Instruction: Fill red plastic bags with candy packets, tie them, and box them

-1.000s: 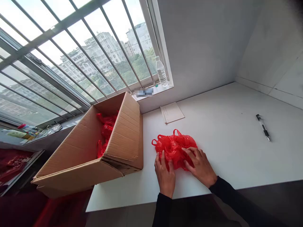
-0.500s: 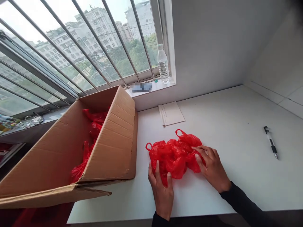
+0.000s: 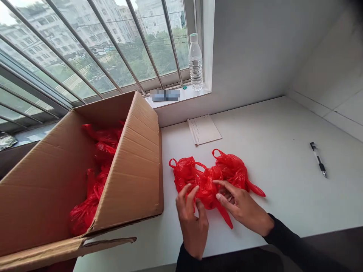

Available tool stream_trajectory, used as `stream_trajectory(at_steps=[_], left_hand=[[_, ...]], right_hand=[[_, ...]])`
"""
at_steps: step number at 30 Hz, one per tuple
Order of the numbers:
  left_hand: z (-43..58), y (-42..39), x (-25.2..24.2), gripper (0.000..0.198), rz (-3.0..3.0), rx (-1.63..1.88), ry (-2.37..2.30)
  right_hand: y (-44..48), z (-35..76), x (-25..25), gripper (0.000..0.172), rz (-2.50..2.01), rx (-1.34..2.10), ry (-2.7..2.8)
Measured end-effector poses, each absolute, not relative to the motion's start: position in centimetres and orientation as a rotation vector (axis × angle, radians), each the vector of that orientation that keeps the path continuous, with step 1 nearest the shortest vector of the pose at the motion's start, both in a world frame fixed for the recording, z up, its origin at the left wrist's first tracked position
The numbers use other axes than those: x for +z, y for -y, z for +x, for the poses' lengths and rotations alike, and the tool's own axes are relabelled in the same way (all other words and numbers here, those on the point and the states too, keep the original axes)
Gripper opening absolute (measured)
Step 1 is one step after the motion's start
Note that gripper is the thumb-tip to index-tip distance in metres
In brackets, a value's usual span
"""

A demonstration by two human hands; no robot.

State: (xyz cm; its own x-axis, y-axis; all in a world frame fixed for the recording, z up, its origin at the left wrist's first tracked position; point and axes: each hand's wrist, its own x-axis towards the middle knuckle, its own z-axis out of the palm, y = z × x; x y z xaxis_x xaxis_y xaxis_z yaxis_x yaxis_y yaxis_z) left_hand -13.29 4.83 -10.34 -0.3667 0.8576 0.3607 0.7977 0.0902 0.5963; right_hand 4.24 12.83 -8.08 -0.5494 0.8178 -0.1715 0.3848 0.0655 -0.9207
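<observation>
A bunch of crumpled red plastic bags (image 3: 211,175) lies on the white table (image 3: 278,151) in front of me. My left hand (image 3: 191,215) pinches the lower edge of the bags with curled fingers. My right hand (image 3: 241,206) grips the same red plastic from the right, thumb and fingers closed on it. Two black sleeves reach in from the bottom edge. A tail of red plastic hangs down between my hands.
An open cardboard box (image 3: 136,158) with more red bags (image 3: 96,173) inside stands at the left, overhanging the table's edge. A notepad (image 3: 203,129) lies behind the bags, a pen (image 3: 318,159) at the right. A water bottle (image 3: 195,62) stands on the windowsill.
The bunch of bags has been spread wider across the table. Both hands went from lying on the bags to pinching them. The view has shifted a little to the left and down.
</observation>
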Motion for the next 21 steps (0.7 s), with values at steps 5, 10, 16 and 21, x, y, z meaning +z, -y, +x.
stream_trajectory(at_steps=[5, 10, 16, 21], left_hand=[[-12.5, -4.4, -10.2, 0.037, 1.857, 0.978, -2.050], [-13.7, -4.4, -11.5, 0.009, 1.918, 1.012, -1.941], [-14.9, -2.9, -11.0, 0.013, 1.973, 1.060, -1.816], [-15.6, -2.0, -11.4, 0.015, 1.991, 1.111, -1.832]], right_hand=[[-14.4, 4.6, -8.1, 0.029, -1.253, 1.103, 2.006], [-17.5, 5.3, -11.3, 0.027, -1.245, 0.904, 2.138], [-14.6, 4.2, -8.7, 0.030, -0.996, 0.728, 2.388], [-13.4, 4.2, -7.8, 0.015, -0.880, 0.623, 2.643]])
